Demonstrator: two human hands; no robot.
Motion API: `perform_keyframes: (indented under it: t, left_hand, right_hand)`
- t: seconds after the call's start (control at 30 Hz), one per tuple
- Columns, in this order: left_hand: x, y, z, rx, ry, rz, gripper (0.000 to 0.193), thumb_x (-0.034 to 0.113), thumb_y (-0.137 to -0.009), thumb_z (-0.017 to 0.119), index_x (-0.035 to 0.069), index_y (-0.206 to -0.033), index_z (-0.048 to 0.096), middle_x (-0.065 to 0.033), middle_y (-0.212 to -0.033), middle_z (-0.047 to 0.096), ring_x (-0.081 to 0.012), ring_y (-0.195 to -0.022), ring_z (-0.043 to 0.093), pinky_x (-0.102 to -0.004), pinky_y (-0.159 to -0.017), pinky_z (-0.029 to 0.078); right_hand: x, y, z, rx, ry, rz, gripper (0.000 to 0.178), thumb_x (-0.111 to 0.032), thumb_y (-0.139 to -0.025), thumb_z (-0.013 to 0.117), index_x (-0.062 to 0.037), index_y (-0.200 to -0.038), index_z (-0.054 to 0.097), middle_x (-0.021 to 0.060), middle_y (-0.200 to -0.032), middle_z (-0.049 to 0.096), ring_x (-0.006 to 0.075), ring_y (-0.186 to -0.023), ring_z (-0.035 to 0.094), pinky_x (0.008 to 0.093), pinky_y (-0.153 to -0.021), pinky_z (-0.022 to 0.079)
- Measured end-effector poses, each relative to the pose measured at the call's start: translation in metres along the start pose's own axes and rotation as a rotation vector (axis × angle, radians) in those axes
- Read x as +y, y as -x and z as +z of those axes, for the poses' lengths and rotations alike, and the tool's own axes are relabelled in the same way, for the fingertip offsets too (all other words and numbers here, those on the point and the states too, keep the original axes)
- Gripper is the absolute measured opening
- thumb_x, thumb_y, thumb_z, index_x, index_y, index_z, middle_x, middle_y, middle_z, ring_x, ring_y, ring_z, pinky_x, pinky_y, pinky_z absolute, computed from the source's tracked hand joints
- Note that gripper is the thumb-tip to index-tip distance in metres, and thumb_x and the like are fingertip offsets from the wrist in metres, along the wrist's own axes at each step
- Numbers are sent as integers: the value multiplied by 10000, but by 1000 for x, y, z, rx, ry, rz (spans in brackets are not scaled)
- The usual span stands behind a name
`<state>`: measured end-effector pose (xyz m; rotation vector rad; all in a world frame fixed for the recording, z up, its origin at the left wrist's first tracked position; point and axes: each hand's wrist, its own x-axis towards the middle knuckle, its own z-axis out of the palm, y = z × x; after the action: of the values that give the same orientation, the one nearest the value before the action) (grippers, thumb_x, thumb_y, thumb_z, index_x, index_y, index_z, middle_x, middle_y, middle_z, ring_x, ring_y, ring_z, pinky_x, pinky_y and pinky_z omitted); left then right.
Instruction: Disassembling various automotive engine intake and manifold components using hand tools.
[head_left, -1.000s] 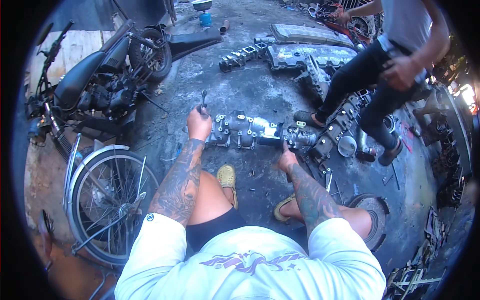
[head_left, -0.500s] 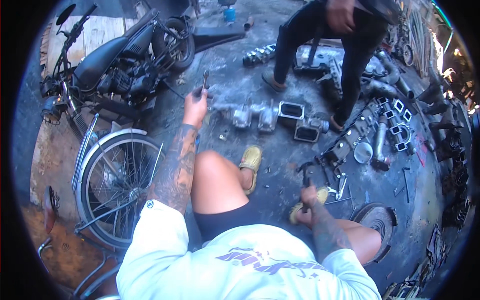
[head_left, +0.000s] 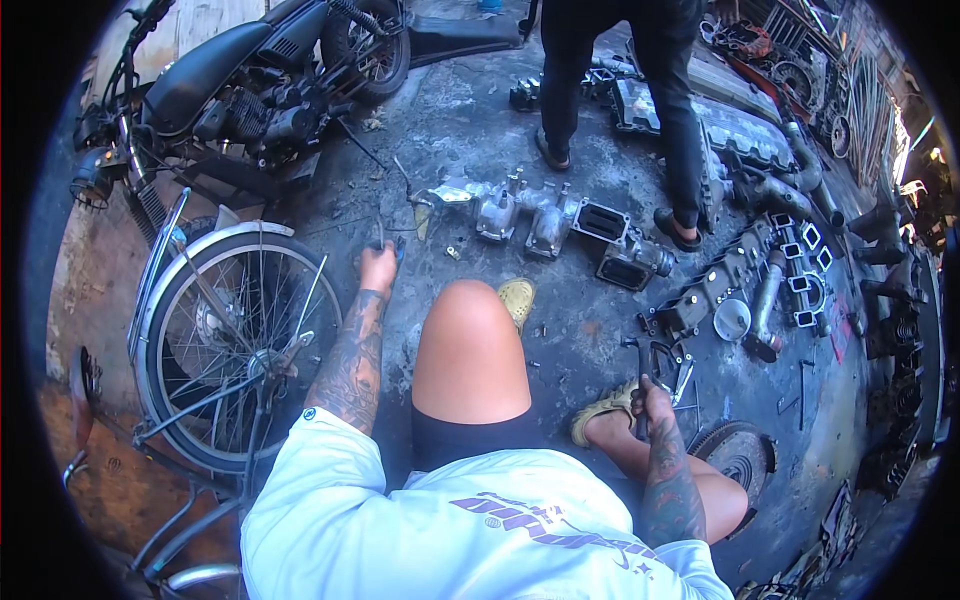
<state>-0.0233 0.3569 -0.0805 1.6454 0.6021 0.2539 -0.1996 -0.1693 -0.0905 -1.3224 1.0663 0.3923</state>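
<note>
My left hand (head_left: 378, 268) is closed round a slim metal wrench (head_left: 380, 233), held over the floor between the bicycle wheel and my raised knee. A hammer (head_left: 643, 362) is gripped by its handle in my right hand (head_left: 656, 402), beside my right clog, with the head pointing away from me. Ahead of my left clog (head_left: 516, 300) lies a grey cast-metal engine part (head_left: 548, 228) with rectangular openings at its right end. Neither hand touches it.
A black motorcycle (head_left: 235, 105) and bicycle wheel (head_left: 245, 345) stand left. A person in dark trousers (head_left: 670, 100) stands ahead. Right are manifold parts (head_left: 710, 285), a pale bowl (head_left: 732, 319), pliers-like tools (head_left: 684, 368) and a round ridged disc (head_left: 738, 455).
My left hand has come down and nearer with the wrench. The hammer in my right hand has shifted slightly right. The other person has straightened and moved away, and my view has shifted.
</note>
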Motion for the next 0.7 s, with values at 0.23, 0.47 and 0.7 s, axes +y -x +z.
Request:
perform_keyframes:
  t: [0.23,0.47,0.7]
  left_hand:
    - [20,14,27,-266,-344,126,224,192,-829,547,-9,-778,632,-92,-587,567,-225,-571,559,-380,-531,407]
    - [196,123,165,-805,-1169,990,223,189,-792,523,132,-952,667,-110,-984,652,-254,-927,627,-405,-751,507]
    - [302,266,209,-1070,-1264,1490,245,179,-825,535,72,-1026,627,-146,-1033,627,-251,-944,609,-364,-798,488]
  right_hand:
    - [-56,49,-29,-12,-42,-178,274,-264,-884,586,-57,-724,505,9,-526,441,123,-371,380,251,-355,327]
    - [-76,89,-60,-96,201,-253,309,-277,-896,567,-94,-657,495,-27,-510,404,89,-387,347,231,-366,268]
    - [-80,111,-46,-232,124,-312,180,-231,-910,539,-53,-936,543,23,-680,527,119,-544,489,246,-467,413]
